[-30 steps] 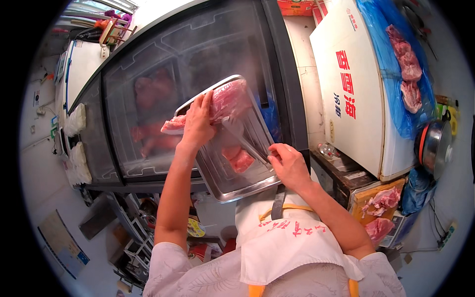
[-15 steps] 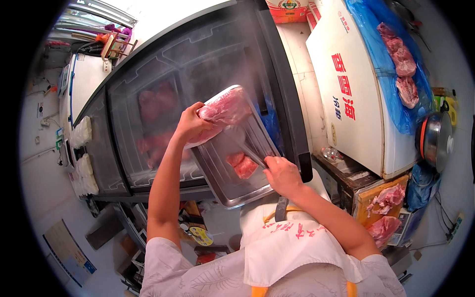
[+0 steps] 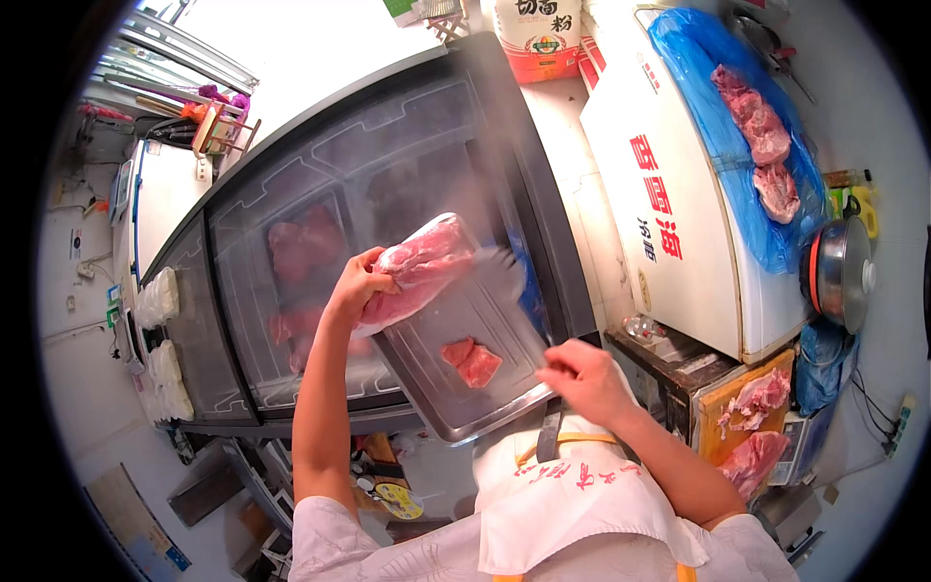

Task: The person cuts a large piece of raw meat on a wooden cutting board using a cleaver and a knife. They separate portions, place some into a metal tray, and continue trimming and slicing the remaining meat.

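In my left hand (image 3: 357,289) is a thick slab of raw meat (image 3: 427,267), gripped at its left end and held tilted over the far part of a rectangular metal tray (image 3: 514,335). Two small joined or touching pieces of raw meat (image 3: 473,365) lie on the tray's bottom. My right hand (image 3: 587,383), at the tray's right edge, is closed round the handle of a long grey metal utensil (image 3: 529,308). Motion smears this utensil; its wide end is beside the slab's right end, and its exact kind cannot be made out.
Beneath the tray is a glass-topped display case (image 3: 388,126) with more meat (image 3: 305,241) inside. To the right, a white freezer (image 3: 640,213) carries meat on blue plastic (image 3: 689,107) and a lidded pot (image 3: 842,276). A wooden board (image 3: 716,412) with meat stands nearer.
My right hand and the utensil have shifted rightward, and its wide end has come away from the slab's lower edge. My left hand keeps the slab. The whole view has shifted slightly.
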`<state>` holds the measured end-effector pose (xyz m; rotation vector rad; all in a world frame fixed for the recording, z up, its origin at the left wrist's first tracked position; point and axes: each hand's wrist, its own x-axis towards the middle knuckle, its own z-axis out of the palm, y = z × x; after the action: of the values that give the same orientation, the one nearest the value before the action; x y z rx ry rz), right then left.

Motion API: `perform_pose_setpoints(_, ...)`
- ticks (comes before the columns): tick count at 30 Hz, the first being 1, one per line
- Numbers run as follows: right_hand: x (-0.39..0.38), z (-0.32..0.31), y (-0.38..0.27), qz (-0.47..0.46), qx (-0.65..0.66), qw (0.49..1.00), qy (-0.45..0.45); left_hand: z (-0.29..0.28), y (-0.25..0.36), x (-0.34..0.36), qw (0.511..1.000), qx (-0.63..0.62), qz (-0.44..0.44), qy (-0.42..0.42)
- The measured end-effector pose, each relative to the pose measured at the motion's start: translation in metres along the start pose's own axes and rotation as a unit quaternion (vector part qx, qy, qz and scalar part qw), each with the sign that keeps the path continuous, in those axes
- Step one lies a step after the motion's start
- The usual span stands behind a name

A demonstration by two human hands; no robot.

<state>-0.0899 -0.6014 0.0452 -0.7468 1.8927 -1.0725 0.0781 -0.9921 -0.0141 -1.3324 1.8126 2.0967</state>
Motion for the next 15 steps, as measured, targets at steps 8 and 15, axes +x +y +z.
perform_pose_setpoints(8, 0.17, 0.011, 0.048, -0.128, -0.29, 0.927, 0.202, 0.002, -0.004, -0.021, 0.998, -0.054, 0.025, -0.015)
perform_pose_setpoints(15, 0.199, 0.032, 0.052, -0.081, -0.358, 0.912, 0.185, 0.008, 0.006, -0.06, 0.989, -0.139, 0.043, -0.026)
